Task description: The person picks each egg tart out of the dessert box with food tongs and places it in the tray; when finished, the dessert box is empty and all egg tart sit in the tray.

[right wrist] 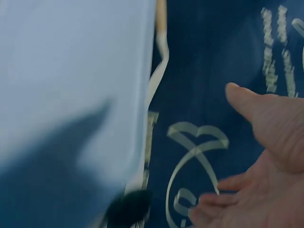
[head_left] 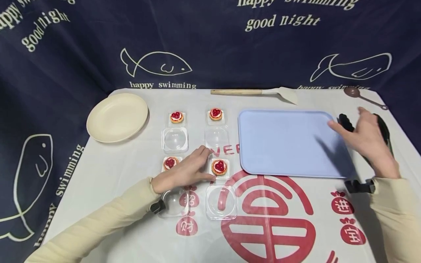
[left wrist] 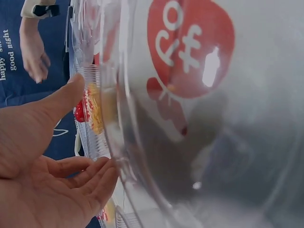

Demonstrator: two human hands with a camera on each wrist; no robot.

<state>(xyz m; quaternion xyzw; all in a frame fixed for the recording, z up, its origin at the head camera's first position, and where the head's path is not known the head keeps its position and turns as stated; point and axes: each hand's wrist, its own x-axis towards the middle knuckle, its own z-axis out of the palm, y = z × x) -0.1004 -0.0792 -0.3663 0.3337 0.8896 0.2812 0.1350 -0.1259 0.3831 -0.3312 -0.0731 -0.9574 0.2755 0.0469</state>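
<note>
My left hand (head_left: 185, 171) reaches in low at the left side of a small red-topped tart (head_left: 219, 167) sitting in an open clear plastic box. Thumb and fingers are spread on either side of that box, fingertips right at its edges. In the left wrist view the tart (left wrist: 95, 109) shows between thumb and fingers, behind a large clear lid (left wrist: 213, 156). My right hand (head_left: 368, 140) hovers with fingers apart over the right end of a light blue tray (head_left: 292, 142). Black tongs (head_left: 383, 128) lie beneath it, partly hidden.
Other tarts in clear boxes stand nearby: back left (head_left: 177, 117), back right (head_left: 215, 113), front left (head_left: 170, 163). A cream plate (head_left: 117, 117) lies at the far left. A wooden-handled spatula (head_left: 253, 92) and a brown spoon (head_left: 365, 96) lie along the back edge.
</note>
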